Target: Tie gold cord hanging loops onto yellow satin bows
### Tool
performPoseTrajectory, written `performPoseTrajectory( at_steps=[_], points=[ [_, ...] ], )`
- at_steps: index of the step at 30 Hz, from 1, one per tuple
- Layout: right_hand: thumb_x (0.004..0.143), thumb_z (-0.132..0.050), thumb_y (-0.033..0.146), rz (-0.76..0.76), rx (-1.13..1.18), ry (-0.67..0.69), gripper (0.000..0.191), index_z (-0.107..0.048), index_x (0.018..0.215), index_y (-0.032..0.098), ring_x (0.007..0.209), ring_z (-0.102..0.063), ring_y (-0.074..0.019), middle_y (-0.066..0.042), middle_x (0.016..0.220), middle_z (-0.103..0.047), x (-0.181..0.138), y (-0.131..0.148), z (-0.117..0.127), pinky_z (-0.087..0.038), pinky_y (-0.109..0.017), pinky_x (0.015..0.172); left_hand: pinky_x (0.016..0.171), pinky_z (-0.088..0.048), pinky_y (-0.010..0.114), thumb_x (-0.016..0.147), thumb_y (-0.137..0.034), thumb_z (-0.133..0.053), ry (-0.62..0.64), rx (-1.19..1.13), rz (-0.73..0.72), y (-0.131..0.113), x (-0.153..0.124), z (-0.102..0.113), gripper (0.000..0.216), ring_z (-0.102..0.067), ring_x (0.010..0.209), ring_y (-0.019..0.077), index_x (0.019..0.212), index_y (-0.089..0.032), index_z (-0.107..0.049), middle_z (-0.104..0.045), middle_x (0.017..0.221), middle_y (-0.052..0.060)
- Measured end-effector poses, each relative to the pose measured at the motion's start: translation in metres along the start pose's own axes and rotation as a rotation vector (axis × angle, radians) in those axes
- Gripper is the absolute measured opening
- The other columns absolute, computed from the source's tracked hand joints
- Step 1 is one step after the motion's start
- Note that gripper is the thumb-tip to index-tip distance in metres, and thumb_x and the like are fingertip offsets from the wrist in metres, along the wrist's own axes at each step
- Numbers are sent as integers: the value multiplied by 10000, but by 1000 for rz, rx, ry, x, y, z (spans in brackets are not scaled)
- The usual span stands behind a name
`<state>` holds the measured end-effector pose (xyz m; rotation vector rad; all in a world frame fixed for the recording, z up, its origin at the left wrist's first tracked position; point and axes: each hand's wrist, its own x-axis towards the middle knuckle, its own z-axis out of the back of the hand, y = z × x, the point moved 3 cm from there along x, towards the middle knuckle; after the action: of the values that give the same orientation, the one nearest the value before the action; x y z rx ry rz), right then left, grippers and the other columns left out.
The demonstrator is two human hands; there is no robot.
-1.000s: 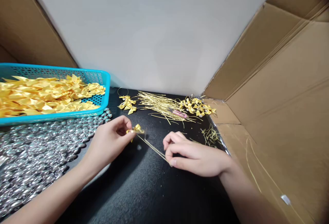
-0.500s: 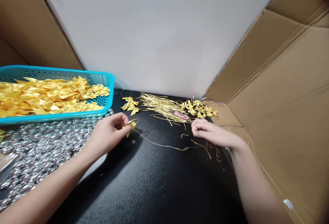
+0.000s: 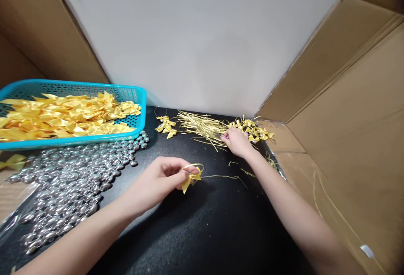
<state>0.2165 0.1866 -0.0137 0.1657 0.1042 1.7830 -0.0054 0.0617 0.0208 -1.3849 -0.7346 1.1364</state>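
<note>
My left hand is closed, thumb and fingers pinching a yellow ribbon bow with a gold cord loop standing up from it. From the bow a long thin gold thread trails right across the black table. Farther back, my right hand has its fingers closed around small pink thread snips, mostly covered by the fingers. Under and beside that hand lie a pile of straight gold cords and a cluster of looped yellow bows.
A blue basket full of yellow bows stands at the left. Silver beads spread in front of it. More looped bows lie near the back wall. Thread scraps litter the right side, beside cardboard walls.
My left hand has moved right and nearer to me with the bow. My right hand has moved left and back onto the pink snips and closed on them.
</note>
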Motion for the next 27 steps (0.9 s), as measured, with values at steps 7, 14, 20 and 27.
performPoseTrajectory(
  at_steps=[7,14,20,27],
  points=[
    [908,-449,143,-28,114,-173,105,-547,870,151,1033,-533,-288,-163,1052,-613,-4,0,3,-364,-427,867,585,-423,208,818,-377,-619,-1,-23,-25,-9,-12,-8,254,-528,607,114,732,-172,-743,-647,632,7],
    [995,-344,372,16,898,-252,206,-429,895,214,619,-491,-130,7,722,-535,-94,25,37,-384,-263,616,559,-453,200,804,-260,-592,-106,134,-158,-20,-18,-10,190,-594,612,127,805,-204,-774,-693,674,6],
    [860,-516,619,-121,1841,401,453,-554,978,184,506,-263,-71,57,611,-374,-180,78,4,-224,-219,481,564,-450,195,839,-137,-533,-231,513,-496,-29,-27,-12,248,-594,611,109,968,-209,-732,-646,682,-16],
    [671,-634,727,-380,2420,826,584,-592,804,159,410,-129,-32,96,514,-278,-186,135,-19,-59,-193,394,572,-444,260,853,-152,-495,-243,1160,-787,-71,-25,-2,234,-580,637,157,939,-155,-713,-624,699,28]
  ],
)
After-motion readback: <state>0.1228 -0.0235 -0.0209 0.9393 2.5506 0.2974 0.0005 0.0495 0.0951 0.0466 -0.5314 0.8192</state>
